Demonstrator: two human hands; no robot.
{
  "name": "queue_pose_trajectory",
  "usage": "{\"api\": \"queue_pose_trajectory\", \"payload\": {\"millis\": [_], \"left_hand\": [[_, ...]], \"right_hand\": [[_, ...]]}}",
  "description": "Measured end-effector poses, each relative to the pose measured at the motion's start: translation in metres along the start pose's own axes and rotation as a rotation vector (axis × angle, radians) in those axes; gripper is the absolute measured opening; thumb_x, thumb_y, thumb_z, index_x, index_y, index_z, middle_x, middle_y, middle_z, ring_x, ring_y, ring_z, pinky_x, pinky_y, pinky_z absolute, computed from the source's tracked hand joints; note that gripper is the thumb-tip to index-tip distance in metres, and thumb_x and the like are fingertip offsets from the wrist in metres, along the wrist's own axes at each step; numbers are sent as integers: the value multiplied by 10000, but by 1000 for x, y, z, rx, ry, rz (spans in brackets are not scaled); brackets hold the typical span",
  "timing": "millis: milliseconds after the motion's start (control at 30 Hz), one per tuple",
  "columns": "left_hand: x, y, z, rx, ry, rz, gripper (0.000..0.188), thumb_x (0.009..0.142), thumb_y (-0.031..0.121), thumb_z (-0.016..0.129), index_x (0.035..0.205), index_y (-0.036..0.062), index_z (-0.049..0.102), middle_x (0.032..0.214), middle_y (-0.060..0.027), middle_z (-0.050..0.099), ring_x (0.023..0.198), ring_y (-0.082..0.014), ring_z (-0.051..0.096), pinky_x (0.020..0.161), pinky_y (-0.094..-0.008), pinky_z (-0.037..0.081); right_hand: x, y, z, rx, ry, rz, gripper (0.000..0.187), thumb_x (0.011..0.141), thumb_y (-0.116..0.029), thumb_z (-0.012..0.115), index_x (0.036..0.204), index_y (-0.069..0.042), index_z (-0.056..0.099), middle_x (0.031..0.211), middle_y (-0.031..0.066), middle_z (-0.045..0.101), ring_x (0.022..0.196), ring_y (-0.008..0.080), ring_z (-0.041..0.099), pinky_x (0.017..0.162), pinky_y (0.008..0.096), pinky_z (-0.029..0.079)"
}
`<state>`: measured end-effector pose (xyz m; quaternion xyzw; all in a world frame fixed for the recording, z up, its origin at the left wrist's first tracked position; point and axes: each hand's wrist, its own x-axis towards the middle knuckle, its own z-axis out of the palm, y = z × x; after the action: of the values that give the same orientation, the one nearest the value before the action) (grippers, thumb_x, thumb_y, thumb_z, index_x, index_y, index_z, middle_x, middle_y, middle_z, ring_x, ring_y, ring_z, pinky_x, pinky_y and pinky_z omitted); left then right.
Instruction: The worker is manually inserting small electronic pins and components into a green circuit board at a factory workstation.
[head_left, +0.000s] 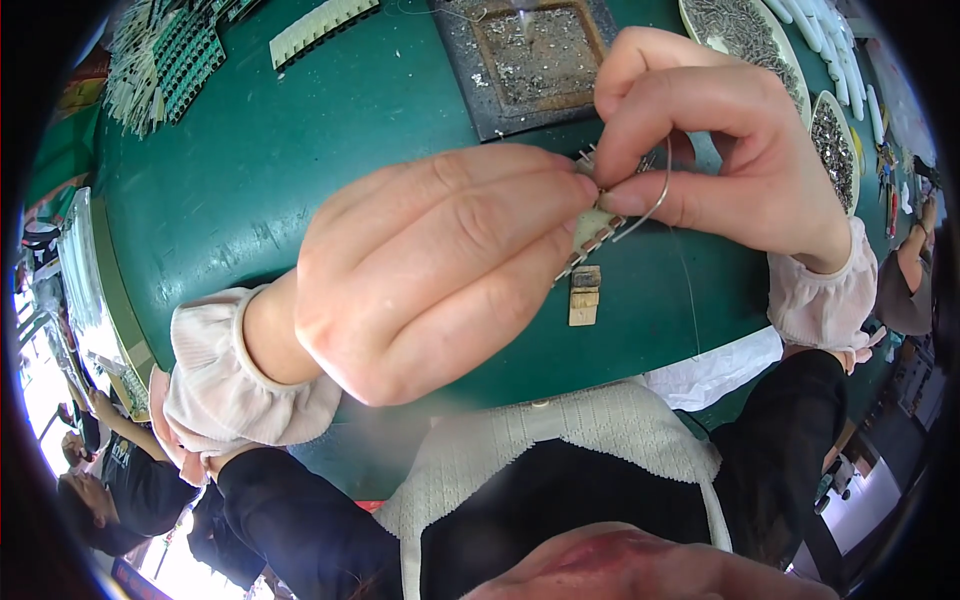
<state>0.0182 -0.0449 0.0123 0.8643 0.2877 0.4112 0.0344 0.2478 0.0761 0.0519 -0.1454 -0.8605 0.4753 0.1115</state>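
Observation:
My left hand is closed, pinching a narrow pale circuit board strip with small parts along its edge. Much of that strip is hidden by my fingers. Against its upper end my right hand is closed too, thumb and finger pressed together on something too small to make out. A curved silvery wire arches past the right thumb, and a thinner strand hangs below it. Just under the strip, a small stepped wooden-looking block lies on the green table.
A dark square tray with debris lies beyond my hands. At far right stand a dish of metal pins and a smaller dish of metal parts, beside white tubes. Green circuit boards are piled far left; another board strip lies nearby.

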Motion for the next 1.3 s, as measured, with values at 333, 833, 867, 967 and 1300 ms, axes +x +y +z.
{"api": "queue_pose_trajectory", "payload": {"millis": [333,833,867,967,1300], "left_hand": [[-2,-2,-6,-226,-103,-298,277,780,-147,711,1038,-59,664,1098,-206,719,958,-291,720,824,-321,587],[6,-32,-25,-1214,330,-1274,132,985,120,656,1072,30,698,1037,-30,721,931,-102,701,848,-292,634],[6,-32,-27,-1212,333,-1275,132,985,120,656,1072,30,698,1037,-30,721,931,-102,701,848,-292,634],[8,-29,-31,-1211,354,-1251,180,989,118,644,1130,15,690,1063,-35,713,959,-114,699,851,-297,634],[10,-32,-35,-1205,344,-1224,249,1006,143,619,1205,-1,659,1113,-40,695,966,-126,696,859,-307,631]], "right_hand": [[12,-29,24,336,434,587,129,912,32,720,1000,11,629,892,75,668,687,74,593,568,203,398],[16,-29,-2,-689,362,-79,91,886,49,704,888,-6,632,613,-5,573,470,49,476,465,221,324],[22,-31,1,-672,365,-62,90,887,48,704,887,-6,632,613,-5,573,470,50,476,465,221,324],[27,-36,3,-622,374,-8,87,889,44,703,886,-5,632,613,-3,574,470,51,477,465,222,324],[38,-46,5,-467,411,191,77,894,32,701,881,-3,633,613,1,575,471,56,478,466,226,324]]}}
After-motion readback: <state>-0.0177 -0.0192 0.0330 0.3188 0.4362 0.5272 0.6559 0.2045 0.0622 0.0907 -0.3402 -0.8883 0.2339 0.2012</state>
